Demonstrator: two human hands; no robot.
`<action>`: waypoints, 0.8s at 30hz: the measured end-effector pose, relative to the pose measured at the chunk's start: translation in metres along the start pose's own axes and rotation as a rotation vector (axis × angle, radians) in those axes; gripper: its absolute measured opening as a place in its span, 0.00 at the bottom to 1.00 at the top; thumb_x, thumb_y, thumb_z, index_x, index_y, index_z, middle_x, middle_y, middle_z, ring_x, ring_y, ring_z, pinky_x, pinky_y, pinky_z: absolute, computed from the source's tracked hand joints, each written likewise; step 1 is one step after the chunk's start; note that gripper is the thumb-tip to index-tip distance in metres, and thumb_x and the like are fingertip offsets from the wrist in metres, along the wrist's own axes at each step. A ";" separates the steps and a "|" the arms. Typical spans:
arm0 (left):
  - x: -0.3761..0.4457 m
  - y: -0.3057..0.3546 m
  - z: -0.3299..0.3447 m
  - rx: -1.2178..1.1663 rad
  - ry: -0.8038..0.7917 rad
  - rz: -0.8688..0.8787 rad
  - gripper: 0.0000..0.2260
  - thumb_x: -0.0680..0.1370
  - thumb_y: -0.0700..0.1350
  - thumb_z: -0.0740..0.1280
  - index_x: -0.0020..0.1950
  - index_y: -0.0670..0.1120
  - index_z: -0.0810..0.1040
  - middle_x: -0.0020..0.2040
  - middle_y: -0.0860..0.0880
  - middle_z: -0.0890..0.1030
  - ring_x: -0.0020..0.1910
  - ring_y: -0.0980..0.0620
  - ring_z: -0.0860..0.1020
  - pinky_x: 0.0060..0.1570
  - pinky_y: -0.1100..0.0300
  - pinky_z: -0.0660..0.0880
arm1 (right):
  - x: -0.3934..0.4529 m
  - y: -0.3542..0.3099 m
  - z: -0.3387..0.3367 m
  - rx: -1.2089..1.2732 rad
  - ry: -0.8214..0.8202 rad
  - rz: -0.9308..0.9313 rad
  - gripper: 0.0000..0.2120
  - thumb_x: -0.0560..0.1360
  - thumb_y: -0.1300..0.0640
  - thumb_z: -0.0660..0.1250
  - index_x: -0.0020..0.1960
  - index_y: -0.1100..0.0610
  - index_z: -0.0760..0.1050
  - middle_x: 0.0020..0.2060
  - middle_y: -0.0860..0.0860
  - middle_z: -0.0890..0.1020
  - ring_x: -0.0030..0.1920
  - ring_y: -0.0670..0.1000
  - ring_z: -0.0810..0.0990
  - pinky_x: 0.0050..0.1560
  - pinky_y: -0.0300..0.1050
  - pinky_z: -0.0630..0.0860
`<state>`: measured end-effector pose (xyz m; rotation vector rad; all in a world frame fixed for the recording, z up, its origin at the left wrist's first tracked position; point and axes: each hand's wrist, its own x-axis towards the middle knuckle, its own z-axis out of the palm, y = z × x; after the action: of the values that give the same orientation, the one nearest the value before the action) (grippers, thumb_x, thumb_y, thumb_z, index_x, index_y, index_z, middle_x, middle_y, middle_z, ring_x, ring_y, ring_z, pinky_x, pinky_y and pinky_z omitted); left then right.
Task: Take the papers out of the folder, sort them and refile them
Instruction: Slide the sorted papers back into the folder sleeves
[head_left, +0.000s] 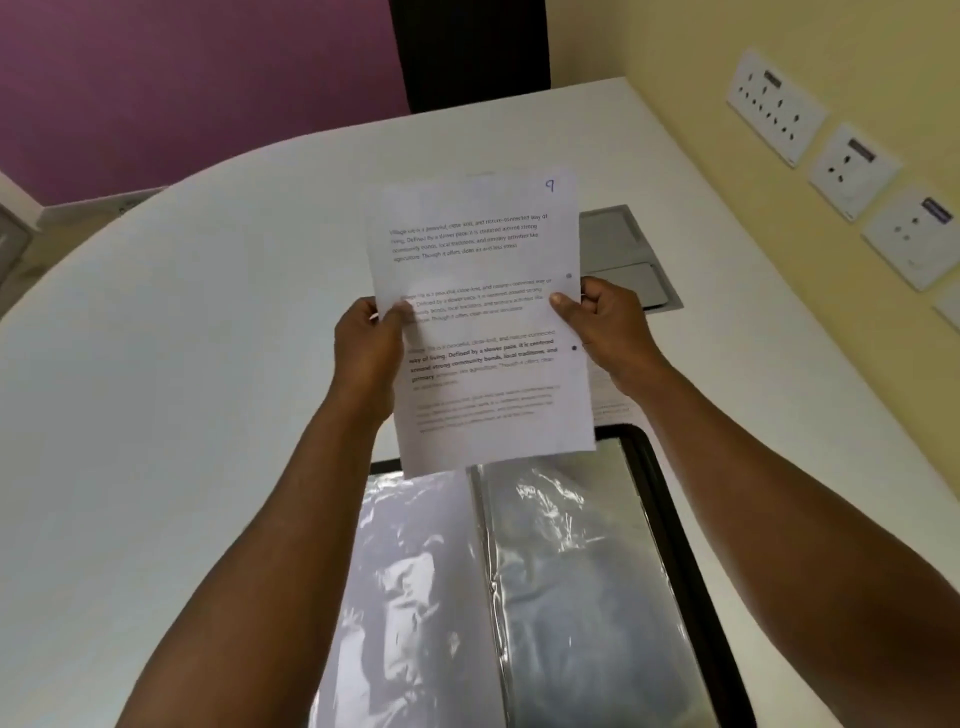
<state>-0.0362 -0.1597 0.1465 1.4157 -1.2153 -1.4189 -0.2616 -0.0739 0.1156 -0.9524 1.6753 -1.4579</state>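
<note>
head view: both hands hold one printed paper (480, 317) up in the air above the open folder (524, 587). left hand (370, 347) pinches its left edge, right hand (609, 327) pinches its right edge. folder lies on the white table (182, 364), plastic sleeves showing. a handwritten 9 is at the paper's top corner.
</note>
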 end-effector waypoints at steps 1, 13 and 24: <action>-0.008 -0.007 0.001 0.001 -0.012 -0.018 0.10 0.78 0.45 0.67 0.58 0.46 0.77 0.53 0.49 0.83 0.51 0.47 0.82 0.52 0.45 0.80 | -0.008 0.002 -0.005 -0.013 0.011 0.012 0.11 0.77 0.57 0.69 0.59 0.55 0.79 0.47 0.46 0.84 0.45 0.44 0.84 0.47 0.44 0.82; -0.078 -0.097 0.007 0.141 -0.079 -0.202 0.11 0.78 0.41 0.66 0.60 0.45 0.75 0.57 0.48 0.81 0.55 0.46 0.80 0.58 0.45 0.77 | -0.088 0.061 -0.039 -0.229 0.075 0.152 0.10 0.76 0.54 0.70 0.44 0.61 0.79 0.35 0.47 0.80 0.37 0.49 0.78 0.42 0.46 0.76; -0.089 -0.165 0.025 0.512 -0.121 -0.144 0.09 0.77 0.43 0.64 0.57 0.47 0.79 0.52 0.49 0.83 0.50 0.48 0.81 0.51 0.56 0.76 | -0.105 0.094 -0.089 -0.385 0.240 0.217 0.12 0.78 0.52 0.67 0.56 0.58 0.80 0.49 0.52 0.84 0.48 0.53 0.82 0.53 0.52 0.79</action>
<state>-0.0375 -0.0317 0.0076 1.8093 -1.6658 -1.3598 -0.2966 0.0690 0.0372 -0.7805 2.2166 -1.1626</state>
